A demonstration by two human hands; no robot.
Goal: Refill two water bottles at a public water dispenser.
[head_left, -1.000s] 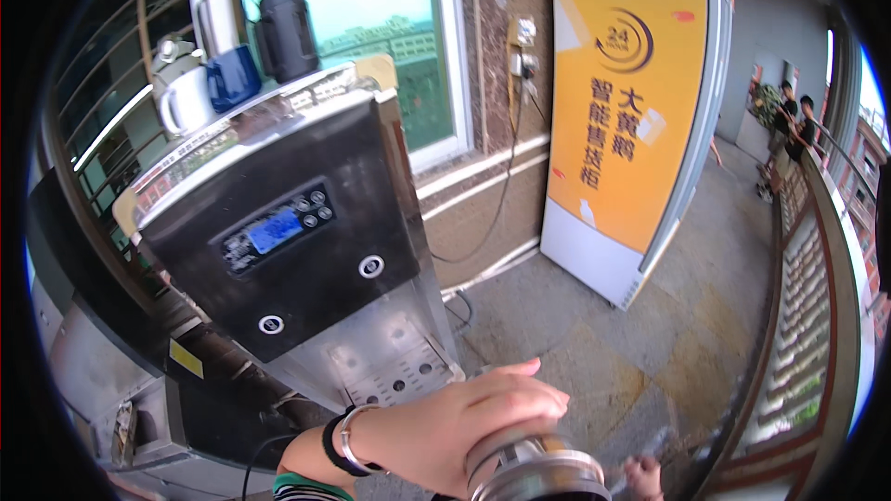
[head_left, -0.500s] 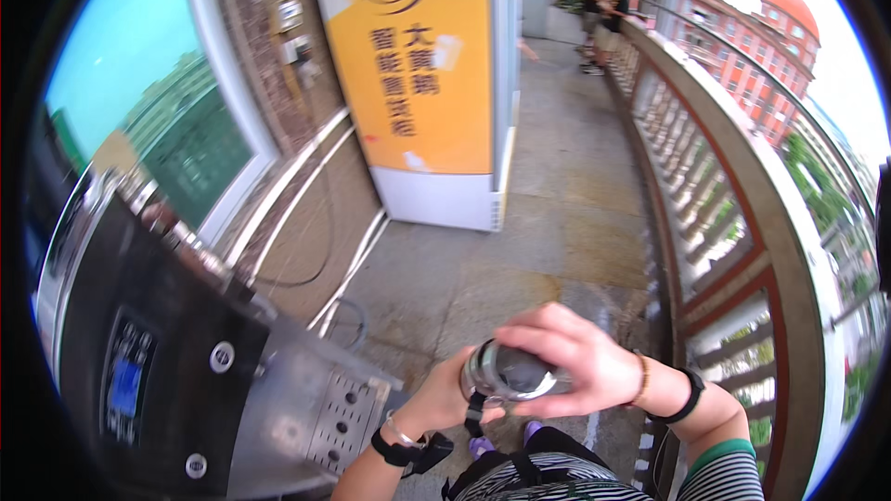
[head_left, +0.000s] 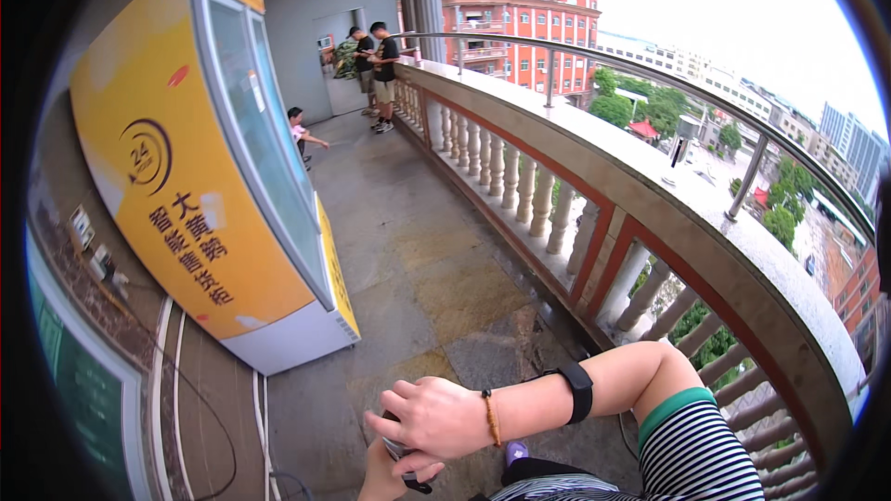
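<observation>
Low in the picture, my right hand is curled over the top of a bottle, which shows only as a small shiny dark patch under the palm. Below it my left hand wraps the bottle's side, partly cut off by the lower edge. Beside the left fingers hangs a short black strap. Both hands are closed and close together. Most of the bottle is hidden, so whether its lid is on or loose cannot be seen.
A tall yellow vending cabinet with glass doors stands at left. Along the right runs a stone balustrade with a metal rail. Two people stand and another crouches farther along the tiled walkway. White pipes run at lower left.
My view has swung right and up, so the metal dispenser has left the picture. The hands and bottle now appear lower and farther left, with the right hand covering more of the bottle.
</observation>
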